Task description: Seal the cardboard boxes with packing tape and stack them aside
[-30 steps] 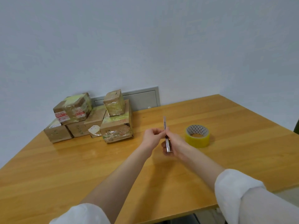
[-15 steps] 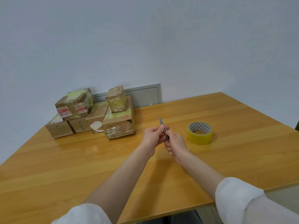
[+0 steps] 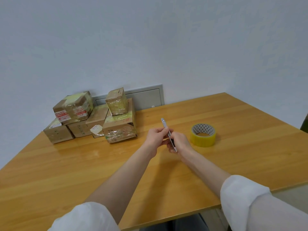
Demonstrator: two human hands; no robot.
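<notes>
cardboard boxes [image 3: 93,120], brown and taped, sit piled at the far left of the wooden counter [image 3: 83,172], by the pale wall [image 3: 150,47]. the small cube box [image 3: 117,101] perched on the biggest one could tumble if the pile is knocked. mid-counter, the left hand [image 3: 155,136] pinches a slim silvery utility knife [image 3: 166,129] while the right hand [image 3: 180,142] grips its handle, fingers curled. a slip might nick the left fingers. the yellow tape roll [image 3: 203,137] lies flat to the right. the boxes look worn, wrapped in yellowish and clear tape, some with red-and-white labels.

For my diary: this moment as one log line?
left hand + right hand: gripping cutter | tape roll: on table, untouched | boxes: piled by wall
</notes>
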